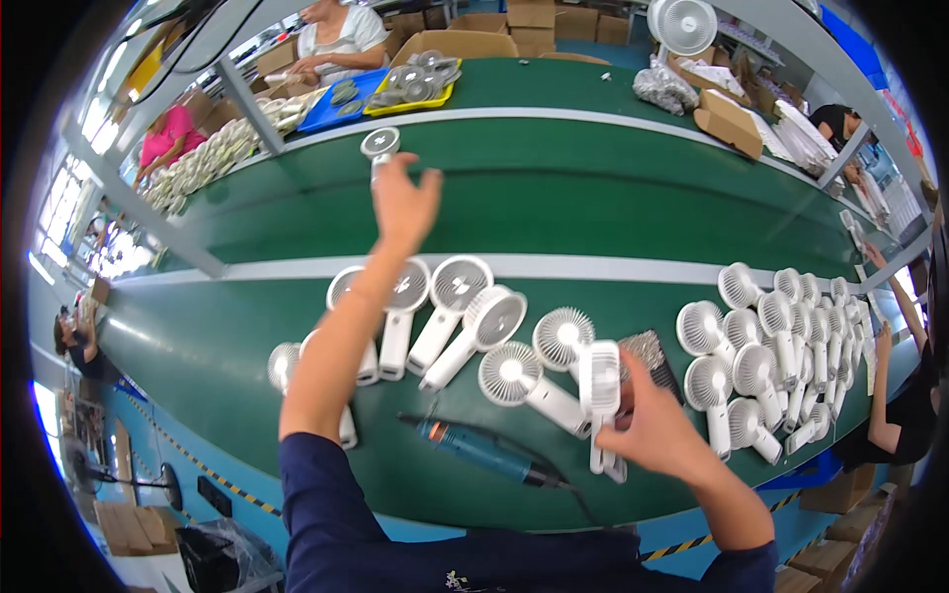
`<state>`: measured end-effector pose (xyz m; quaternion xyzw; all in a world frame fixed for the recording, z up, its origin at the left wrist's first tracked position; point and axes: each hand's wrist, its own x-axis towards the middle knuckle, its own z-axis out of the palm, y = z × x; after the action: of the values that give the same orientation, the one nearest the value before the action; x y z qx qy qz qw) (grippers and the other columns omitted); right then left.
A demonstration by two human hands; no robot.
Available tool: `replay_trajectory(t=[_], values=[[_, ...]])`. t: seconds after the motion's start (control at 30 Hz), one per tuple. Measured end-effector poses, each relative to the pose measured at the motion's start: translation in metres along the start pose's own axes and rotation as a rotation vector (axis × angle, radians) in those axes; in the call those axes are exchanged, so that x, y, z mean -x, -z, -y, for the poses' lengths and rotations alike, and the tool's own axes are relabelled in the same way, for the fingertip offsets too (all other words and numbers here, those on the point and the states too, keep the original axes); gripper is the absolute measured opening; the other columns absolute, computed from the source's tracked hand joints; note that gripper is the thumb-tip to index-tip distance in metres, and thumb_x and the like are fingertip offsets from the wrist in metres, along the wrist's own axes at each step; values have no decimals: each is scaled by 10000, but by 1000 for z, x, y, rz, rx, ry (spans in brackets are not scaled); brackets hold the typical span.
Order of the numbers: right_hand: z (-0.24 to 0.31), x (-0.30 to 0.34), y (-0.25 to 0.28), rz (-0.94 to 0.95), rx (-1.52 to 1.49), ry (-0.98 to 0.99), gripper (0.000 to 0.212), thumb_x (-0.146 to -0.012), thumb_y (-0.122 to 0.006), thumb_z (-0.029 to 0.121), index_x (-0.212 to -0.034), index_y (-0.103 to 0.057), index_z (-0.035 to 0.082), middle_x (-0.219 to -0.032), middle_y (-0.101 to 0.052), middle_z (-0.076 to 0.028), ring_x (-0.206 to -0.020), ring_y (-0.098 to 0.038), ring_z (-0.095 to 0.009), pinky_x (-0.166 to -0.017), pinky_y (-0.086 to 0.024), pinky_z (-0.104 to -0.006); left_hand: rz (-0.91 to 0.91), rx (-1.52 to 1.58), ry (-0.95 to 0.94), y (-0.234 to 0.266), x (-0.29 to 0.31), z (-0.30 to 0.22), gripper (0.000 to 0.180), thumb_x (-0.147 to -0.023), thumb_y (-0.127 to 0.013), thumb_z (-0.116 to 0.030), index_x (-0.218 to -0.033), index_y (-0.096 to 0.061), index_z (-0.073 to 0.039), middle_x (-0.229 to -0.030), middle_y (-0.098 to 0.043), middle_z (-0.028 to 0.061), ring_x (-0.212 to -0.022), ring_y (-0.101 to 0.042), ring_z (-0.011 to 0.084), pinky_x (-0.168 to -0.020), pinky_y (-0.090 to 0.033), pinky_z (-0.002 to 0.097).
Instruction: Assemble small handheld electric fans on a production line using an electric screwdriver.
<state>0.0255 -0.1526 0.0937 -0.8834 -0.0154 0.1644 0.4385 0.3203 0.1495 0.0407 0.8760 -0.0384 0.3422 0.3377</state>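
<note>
My left hand [407, 203] reaches out over the far green belt, thumb spread away from the fingers. Its fingertips are beside the handle of a white handheld fan [381, 142]; whether they touch it I cannot tell. My right hand [652, 420] is closed around another white handheld fan [599, 378], held upright above the near work surface. Several more handheld fans [462, 285] lie under and beside my left forearm, some with open grey-centred heads. Between my arms lies a teal electric screwdriver [476, 451] with a dark cable.
A dense group of white fans [756, 371] covers the right side. A patterned dark pad [647, 356] lies behind my right hand. A grey rail [514, 269] divides the near surface from the belt. Blue [341, 101] and yellow trays [420, 84] stand opposite, near a co-worker [341, 44].
</note>
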Motion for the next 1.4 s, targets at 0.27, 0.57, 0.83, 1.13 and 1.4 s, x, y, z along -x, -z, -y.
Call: replay_trajectory(t=[0.27, 0.57, 0.83, 1.13, 1.4], values=[[-1, -7, 1, 221, 14, -44, 966, -704, -700, 217, -1448, -150, -60, -926, -670, -232, -769, -672, -382, -741, -542, -430, 637, -786, 430, -64, -95, 214, 772, -917, -547, -368, -1475, -194, 31, -1341, -517, 248, -1263, -499, 380, -1036, -422, 456], [4, 7, 2, 67, -77, -64, 973, -666, -710, 82, -1477, -182, -19, -1031, -656, -176, -933, -696, -294, -836, -569, -370, 442, -732, 161, 120, -45, 166, 292, -922, -498, -218, -1044, -539, 44, -1050, -629, 272, -1004, -619, 441, -857, -512, 509], [-5, -1, -8, 37, 2, 48, 948, -677, -688, 100, -1481, -199, -17, -1002, -661, -178, -896, -687, -272, -798, -569, -356, 374, -953, 458, 254, 96, 139, 289, -951, -502, -220, -1093, -464, 29, -1106, -558, 283, -926, -653, 438, -808, -546, 482], [10, 10, -23, -16, 128, 75, 928, -677, -684, 158, -1458, -222, -42, -986, -654, -239, -828, -664, -338, -768, -525, -400, 339, -845, 538, 283, 141, 179, 422, -935, -520, -347, -1103, -545, 38, -1106, -602, 289, -985, -627, 458, -845, -519, 501], [6, 6, -21, -35, 254, 165, 860, -691, -672, 203, -1383, -286, -132, -907, -653, -272, -848, -658, -395, -774, -532, -443, 339, -834, 490, 304, 182, 190, 479, -950, -513, -336, -1285, -489, 6, -1192, -549, 291, -1077, -548, 460, -907, -442, 523]])
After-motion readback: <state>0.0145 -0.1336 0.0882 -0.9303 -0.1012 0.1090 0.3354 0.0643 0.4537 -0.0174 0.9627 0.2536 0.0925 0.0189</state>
